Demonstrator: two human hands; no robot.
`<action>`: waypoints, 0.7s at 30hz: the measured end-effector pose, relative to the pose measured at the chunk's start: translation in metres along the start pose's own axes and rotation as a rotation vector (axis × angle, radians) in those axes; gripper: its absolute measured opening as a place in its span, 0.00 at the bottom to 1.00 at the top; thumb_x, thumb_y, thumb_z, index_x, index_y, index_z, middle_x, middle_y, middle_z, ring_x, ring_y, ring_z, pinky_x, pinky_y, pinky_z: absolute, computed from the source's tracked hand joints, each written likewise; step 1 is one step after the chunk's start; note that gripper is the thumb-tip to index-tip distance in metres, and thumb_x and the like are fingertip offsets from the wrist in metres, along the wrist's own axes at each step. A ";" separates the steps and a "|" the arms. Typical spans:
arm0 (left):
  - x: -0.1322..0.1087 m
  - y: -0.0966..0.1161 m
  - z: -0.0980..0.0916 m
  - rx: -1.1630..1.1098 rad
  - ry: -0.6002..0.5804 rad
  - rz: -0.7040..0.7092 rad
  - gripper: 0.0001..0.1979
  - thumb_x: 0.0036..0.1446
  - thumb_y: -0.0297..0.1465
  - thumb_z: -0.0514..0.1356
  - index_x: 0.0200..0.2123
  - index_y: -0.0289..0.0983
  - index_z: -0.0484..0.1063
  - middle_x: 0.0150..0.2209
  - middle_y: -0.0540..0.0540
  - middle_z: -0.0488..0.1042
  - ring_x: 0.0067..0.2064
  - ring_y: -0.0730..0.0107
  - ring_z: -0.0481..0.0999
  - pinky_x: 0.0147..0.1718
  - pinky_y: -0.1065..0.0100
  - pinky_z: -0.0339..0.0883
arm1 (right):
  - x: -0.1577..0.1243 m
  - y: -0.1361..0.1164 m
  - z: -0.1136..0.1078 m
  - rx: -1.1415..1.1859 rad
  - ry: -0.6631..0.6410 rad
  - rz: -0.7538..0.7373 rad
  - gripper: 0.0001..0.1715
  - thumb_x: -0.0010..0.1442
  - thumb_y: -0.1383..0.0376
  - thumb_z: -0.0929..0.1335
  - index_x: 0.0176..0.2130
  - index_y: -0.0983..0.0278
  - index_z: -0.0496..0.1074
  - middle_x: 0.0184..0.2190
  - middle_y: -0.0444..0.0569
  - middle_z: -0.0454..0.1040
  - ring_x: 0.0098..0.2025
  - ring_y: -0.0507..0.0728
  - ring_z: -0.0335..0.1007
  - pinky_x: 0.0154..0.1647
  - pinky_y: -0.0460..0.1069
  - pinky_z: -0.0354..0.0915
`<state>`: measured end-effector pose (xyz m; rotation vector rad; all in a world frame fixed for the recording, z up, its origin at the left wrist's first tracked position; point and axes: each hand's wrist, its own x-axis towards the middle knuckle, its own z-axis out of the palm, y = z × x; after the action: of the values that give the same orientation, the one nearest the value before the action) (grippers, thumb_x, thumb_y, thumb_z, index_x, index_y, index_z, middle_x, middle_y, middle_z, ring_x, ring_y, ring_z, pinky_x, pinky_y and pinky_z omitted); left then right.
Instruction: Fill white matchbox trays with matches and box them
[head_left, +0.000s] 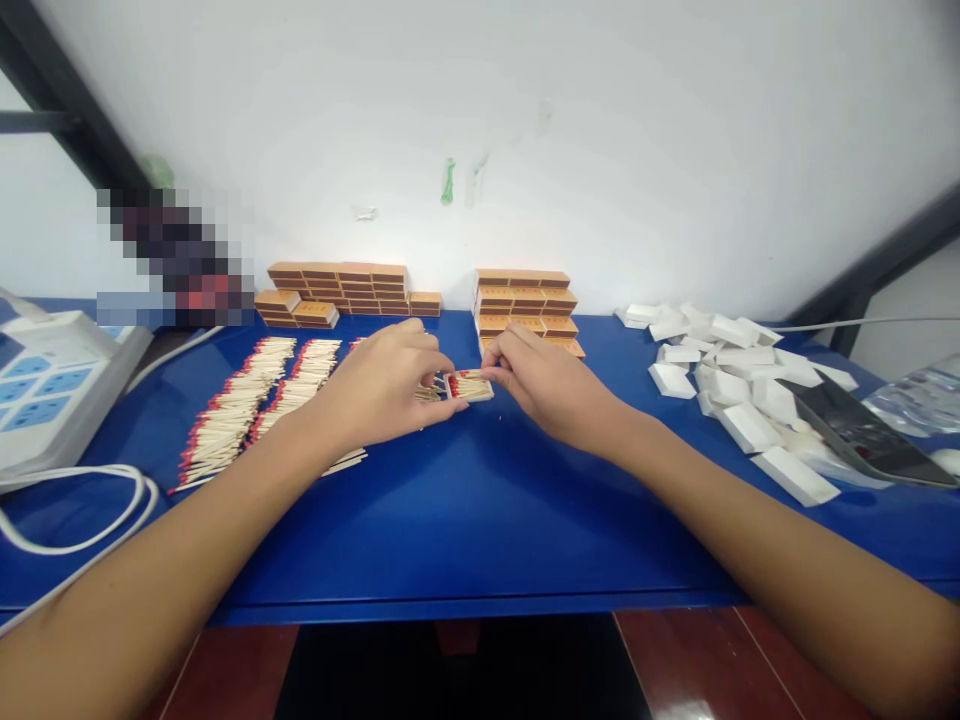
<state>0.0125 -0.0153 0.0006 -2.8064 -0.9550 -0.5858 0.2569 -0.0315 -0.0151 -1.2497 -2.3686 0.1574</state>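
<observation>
A small white matchbox tray [471, 386] with red-tipped matches in it lies on the blue table [480, 520] at the centre. My left hand [382, 385] curls over its left end, fingers closed on the tray and the matches there. My right hand [544, 385] pinches the tray's right end with its fingertips. Rows of loose red-tipped matches [251, 405] lie just left of my left hand, partly hidden by it.
Stacks of orange matchboxes [345, 292] and a second orange stack [525, 305] stand against the white wall. A heap of white inner trays [739, 385] lies at the right beside a dark phone [855, 430]. A white power strip [45, 385] and its cable [82, 500] sit at the left.
</observation>
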 end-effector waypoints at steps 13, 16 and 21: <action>0.000 -0.001 -0.002 -0.107 -0.003 -0.051 0.12 0.63 0.42 0.71 0.40 0.38 0.84 0.32 0.46 0.79 0.41 0.58 0.72 0.37 0.60 0.63 | -0.001 0.003 -0.004 0.043 0.025 -0.072 0.04 0.73 0.65 0.66 0.43 0.62 0.71 0.43 0.52 0.74 0.41 0.59 0.69 0.41 0.52 0.60; -0.001 0.000 -0.002 -0.112 0.002 -0.041 0.12 0.62 0.42 0.72 0.40 0.38 0.84 0.32 0.46 0.79 0.41 0.58 0.73 0.37 0.61 0.63 | 0.000 0.002 -0.002 0.064 0.011 -0.061 0.04 0.73 0.66 0.65 0.42 0.62 0.70 0.42 0.52 0.74 0.40 0.58 0.68 0.41 0.52 0.60; -0.001 0.001 -0.002 -0.176 0.020 -0.031 0.12 0.63 0.42 0.71 0.40 0.39 0.85 0.32 0.47 0.80 0.40 0.60 0.73 0.38 0.61 0.63 | 0.001 0.002 0.000 0.118 0.016 -0.047 0.05 0.73 0.66 0.65 0.42 0.62 0.70 0.41 0.51 0.74 0.39 0.57 0.67 0.40 0.51 0.60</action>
<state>0.0118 -0.0166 0.0019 -2.9360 -0.9913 -0.7345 0.2581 -0.0295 -0.0156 -1.1354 -2.3367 0.2675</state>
